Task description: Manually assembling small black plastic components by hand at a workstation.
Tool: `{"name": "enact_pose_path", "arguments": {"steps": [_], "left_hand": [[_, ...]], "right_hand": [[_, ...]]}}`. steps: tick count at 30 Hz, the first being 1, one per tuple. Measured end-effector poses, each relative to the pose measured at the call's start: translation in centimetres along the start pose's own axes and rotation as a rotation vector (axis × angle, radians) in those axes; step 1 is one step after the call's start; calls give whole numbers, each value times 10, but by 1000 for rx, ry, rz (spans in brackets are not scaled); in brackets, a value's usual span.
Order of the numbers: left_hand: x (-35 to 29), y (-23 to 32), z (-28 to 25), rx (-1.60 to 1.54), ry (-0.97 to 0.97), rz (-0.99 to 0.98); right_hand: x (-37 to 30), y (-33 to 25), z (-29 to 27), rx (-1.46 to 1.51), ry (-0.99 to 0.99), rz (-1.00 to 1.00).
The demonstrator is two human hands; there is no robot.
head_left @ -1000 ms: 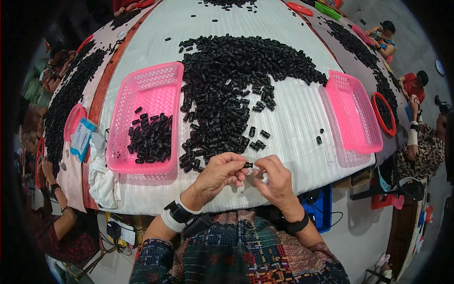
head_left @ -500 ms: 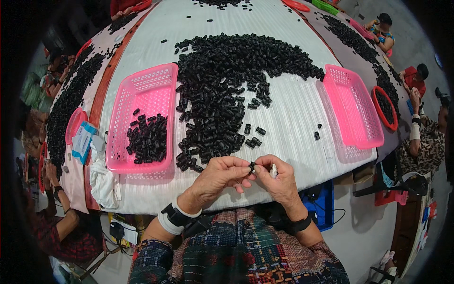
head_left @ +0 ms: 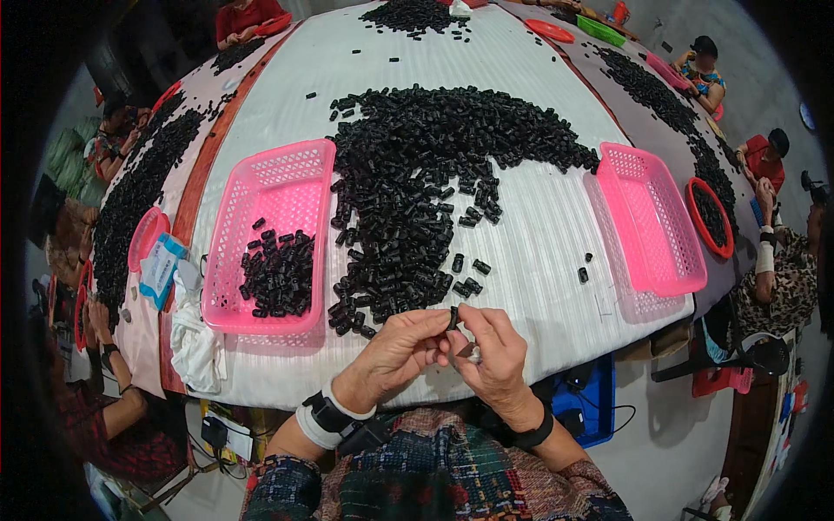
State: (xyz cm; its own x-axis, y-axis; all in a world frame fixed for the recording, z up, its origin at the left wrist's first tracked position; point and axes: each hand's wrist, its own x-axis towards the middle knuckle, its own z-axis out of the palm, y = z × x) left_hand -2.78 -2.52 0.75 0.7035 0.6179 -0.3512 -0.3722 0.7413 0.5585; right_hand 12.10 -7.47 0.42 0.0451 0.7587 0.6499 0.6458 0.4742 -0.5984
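Observation:
My left hand (head_left: pixel 393 354) and my right hand (head_left: pixel 497 358) meet just over the near side of the white-covered table. Between their thumbs and fingertips they pinch a small black cylindrical part (head_left: pixel 453 319), held upright. A small whitish scrap (head_left: pixel 474 354) shows against the palm of my right hand; its kind is unclear. Just beyond my fingers spreads a large pile of black cylindrical parts (head_left: pixel 395 234). To the left a pink perforated basket (head_left: pixel 217 286) holds many of the same parts.
A second pink basket (head_left: pixel 686 256) stands at the right. White cloth (head_left: pixel 195 347) and a blue-and-white packet (head_left: pixel 161 269) lie left of the first basket. A red-rimmed tray (head_left: pixel 697 217) is at far right. Several people sit around the tables, including a red-shirted person (head_left: pixel 764 161).
The view has tilted up slightly, so the table sits lower in it. My fingers have turned the black part upright, and my right hand has rolled inward around it.

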Motion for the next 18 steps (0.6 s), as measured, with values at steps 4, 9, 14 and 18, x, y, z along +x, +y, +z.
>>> {"name": "enact_pose_path", "arguments": {"steps": [4,9,14,18], "left_hand": [[-1,3,4,-20,-9,11],[2,-1,-1,-97,-36,2],[1,-3,-3,-135,-74,5],[2,-5,-3,-132,-19,15]], "right_hand": [[0,5,5,-150,52,-184],[4,3,5,-184,66,-241],[1,4,6,-160,64,-259],[1,2,7,-137,83,-258]]}}
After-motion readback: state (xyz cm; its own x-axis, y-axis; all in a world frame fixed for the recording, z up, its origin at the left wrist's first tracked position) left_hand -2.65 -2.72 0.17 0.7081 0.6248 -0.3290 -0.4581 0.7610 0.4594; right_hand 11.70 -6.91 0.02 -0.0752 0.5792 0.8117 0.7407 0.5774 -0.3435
